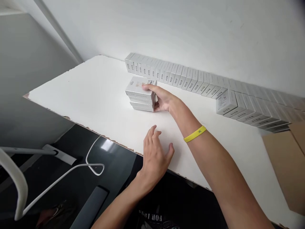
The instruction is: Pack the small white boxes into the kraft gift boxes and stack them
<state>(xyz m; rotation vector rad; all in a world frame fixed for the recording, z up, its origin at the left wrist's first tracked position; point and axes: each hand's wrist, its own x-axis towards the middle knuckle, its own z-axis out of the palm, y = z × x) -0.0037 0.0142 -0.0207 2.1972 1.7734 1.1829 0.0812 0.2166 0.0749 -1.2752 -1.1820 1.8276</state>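
Observation:
A short stack of small white boxes [139, 92] is at the middle of the white tabletop [95, 86]. My right hand [162, 97] grips the stack from its right side, thumb on the top box and fingers low at the edge. The boxes in it are slightly out of line with one another. My left hand [156, 152] is over the front edge of the table, fingers apart and curved, holding nothing. Behind the stack runs a long row of similar white boxes [171, 73] standing side by side along the wall.
A second row of white boxes [247, 108] stands in front of the first at the right. A brown cardboard box [286, 168] lies at the right edge. Below the table's chipped front edge are a white metal tube frame [57, 183] and a dark floor.

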